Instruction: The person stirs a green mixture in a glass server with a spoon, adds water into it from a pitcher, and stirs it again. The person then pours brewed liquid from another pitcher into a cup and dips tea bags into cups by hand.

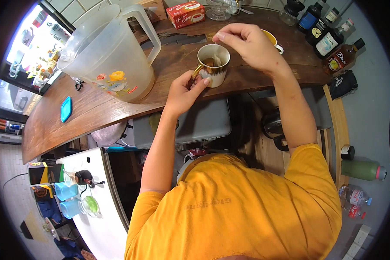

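Note:
My left hand [187, 89] is closed round the gold handle of a white mug [216, 79] with a gold pattern, its thumb against the mug's side. The mug stands upright near the table's front edge, with brownish liquid and a pale tea bag [221, 58] inside. Above the rim, my right hand [249, 45] pinches what looks like the tea bag's thin string, which barely shows. Behind that hand, and partly hidden by it, is a second cup [271, 38], yellow at the rim with a white handle.
Left of the mug stands a large translucent pitcher [112, 60]. A red tea box [185, 14] and a glass dish [219, 11] are at the back. Several bottles [329, 42] line the right side. A blue lid [66, 109] lies on the wooden table [43, 134].

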Motion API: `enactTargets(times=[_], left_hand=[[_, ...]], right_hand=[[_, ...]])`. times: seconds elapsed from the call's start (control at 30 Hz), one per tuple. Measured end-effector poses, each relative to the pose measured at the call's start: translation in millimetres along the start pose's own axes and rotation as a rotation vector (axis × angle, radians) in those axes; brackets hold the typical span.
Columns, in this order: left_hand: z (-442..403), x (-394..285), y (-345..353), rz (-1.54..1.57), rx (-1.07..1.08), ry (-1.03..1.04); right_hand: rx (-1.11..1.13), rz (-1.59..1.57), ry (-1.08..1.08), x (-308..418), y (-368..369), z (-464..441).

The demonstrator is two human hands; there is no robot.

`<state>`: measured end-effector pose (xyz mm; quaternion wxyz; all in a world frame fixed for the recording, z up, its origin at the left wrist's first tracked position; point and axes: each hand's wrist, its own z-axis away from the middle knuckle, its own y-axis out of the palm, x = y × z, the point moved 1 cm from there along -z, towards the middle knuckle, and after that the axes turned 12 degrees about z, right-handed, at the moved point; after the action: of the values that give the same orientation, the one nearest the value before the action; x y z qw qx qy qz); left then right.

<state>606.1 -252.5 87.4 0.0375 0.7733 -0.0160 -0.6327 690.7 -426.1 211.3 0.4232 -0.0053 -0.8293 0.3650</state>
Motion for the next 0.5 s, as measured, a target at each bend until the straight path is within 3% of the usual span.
enactTargets(times=[0.23,0.37,0.5], left_hand=[[1.6,-2.9,0.2,-0.018,-0.005,-0.003],[-0.3,0.4,-0.9,0.001,0.000,-0.015],[0.1,-0.6,-0.6,0.018,0.003,-0.027]], right_hand=[[-0.089,-0.083,-0.006,19.3,-18.4,-0.7],[0.051,-0.017,0.075,-7.9,3.5,1.6],[-0.006,0.005,0.044,4.7,-4.7,-0.2]])
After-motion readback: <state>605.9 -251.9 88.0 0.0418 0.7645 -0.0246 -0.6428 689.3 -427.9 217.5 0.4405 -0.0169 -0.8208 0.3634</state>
